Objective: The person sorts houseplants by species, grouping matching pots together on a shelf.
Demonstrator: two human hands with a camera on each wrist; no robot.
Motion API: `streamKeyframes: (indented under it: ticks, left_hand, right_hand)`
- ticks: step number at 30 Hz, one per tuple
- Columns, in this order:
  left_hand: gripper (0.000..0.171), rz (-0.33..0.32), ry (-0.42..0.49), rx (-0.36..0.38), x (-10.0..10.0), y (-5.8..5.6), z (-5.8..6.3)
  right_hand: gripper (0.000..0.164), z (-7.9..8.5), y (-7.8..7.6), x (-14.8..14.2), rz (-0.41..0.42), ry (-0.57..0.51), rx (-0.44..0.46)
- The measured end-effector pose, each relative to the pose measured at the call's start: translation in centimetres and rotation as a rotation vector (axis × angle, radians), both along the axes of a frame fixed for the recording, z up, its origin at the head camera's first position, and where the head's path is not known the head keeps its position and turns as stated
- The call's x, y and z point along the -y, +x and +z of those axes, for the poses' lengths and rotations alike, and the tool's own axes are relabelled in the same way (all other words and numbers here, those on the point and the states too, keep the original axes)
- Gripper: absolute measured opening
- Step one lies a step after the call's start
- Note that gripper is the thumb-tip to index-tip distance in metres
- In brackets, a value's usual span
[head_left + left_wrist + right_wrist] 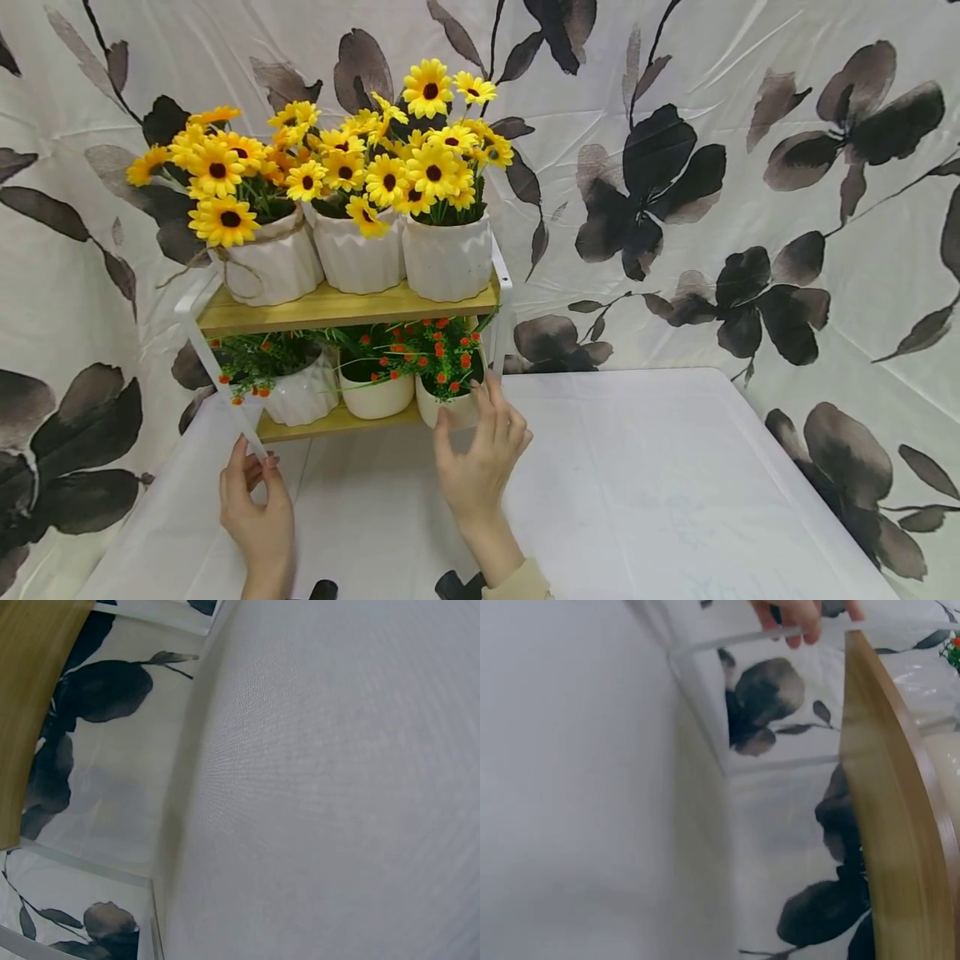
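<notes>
A two-tier shelf with wooden boards [352, 307] and a white frame stands on the table. My left hand [258, 508] pinches the shelf's left front leg [253, 442] low down; in the right wrist view its fingers [807, 621] lie at the white bar. My right hand [483, 454] is raised at the right end of the lower board [345, 423]. Its fingers and thumb are spread before a white pot [442, 410] with a red-flowered plant [438, 358], and partly hide it. Beside that pot stand a second white pot [377, 397] and a ribbed white pot [303, 392].
Three white pots of yellow sunflowers [433, 172] fill the upper board; the left pot [273, 262] has a twine bow. A white cloth covers the table [637, 475]. Behind hangs a white curtain [555, 225] with dark flowers. Small black objects [459, 583] show at the bottom edge.
</notes>
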State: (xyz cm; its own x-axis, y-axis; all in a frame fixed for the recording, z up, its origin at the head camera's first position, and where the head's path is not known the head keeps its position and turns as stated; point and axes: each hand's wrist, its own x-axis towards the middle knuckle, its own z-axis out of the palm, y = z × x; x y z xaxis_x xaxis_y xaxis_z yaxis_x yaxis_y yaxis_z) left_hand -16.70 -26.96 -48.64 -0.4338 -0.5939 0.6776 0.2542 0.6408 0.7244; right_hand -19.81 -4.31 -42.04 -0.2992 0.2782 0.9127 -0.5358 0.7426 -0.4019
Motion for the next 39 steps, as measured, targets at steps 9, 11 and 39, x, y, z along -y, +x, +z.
streamKeyframes:
  ticks: [9,11,39]
  left_hand:
    - [0.051,0.006,0.002,0.016,0.1,0.1,0.0]
    - [0.051,0.008,0.004,0.018,0.1,0.0,-0.1]
    - [0.059,0.008,0.042,0.027,-0.8,-0.1,0.5]
  right_hand:
    - [0.038,0.4,-0.3,-0.2,-0.021,0.054,-0.033]
    - [0.04,0.5,-0.5,-0.2,-0.023,0.06,-0.018]
    - [0.05,0.0,-0.3,-2.6,0.101,0.137,-0.016]
